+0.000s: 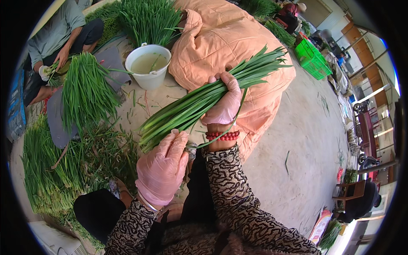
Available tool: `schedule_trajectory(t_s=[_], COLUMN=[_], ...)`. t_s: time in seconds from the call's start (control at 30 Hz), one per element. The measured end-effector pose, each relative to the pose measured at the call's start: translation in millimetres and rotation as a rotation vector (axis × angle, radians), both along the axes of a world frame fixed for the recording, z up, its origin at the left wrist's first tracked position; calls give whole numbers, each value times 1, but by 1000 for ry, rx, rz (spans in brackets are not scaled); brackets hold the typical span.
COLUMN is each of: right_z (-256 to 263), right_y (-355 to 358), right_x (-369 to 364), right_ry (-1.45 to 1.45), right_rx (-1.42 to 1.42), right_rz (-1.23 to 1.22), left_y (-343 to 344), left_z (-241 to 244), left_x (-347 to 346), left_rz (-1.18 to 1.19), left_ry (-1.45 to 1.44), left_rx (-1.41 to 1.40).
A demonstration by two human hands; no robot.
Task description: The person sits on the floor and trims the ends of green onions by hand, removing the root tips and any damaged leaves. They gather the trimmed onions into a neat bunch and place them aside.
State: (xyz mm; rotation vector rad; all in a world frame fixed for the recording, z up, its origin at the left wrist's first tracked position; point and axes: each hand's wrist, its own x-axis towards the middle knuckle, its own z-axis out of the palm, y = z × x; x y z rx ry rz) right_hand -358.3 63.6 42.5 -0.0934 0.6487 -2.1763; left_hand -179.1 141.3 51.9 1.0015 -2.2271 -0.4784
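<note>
A bunch of garlic chives (191, 105) lies slantwise before me, leaf tips up to the right and pale stem ends down to the left. Wrapped around its middle is my right hand (224, 98), in a thin pinkish plastic glove. My left hand (164, 167), gloved likewise, has its fingertips at the lower edge of the bunch near the stem ends. Whether it pinches a stem is hidden by the fingers. One loose leaf (236, 118) curves from the bunch past my right wrist towards my left fingers.
A white bucket (149, 83) of cloudy water stands ahead, beside a peach cloth-covered heap (223, 38). Cut chives (47, 169) and trimmings (108, 156) lie to my left. Another person's hand (62, 57) works at chives (84, 91) there. A green crate (314, 60) stands far right.
</note>
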Motion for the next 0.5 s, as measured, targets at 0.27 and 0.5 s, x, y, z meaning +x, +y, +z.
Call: schedule_trajectory(t_s=[0.27,0.5], right_z=[-1,1], right_y=[2,3], right_x=[-2,-12], right_ry=[21,33], right_rx=[1,14], right_rz=[60,3], left_y=[4,17], left_z=[-9,-14], left_x=[3,26], left_rz=[-3,-33], left_ry=[5,48], left_rx=[-35,82])
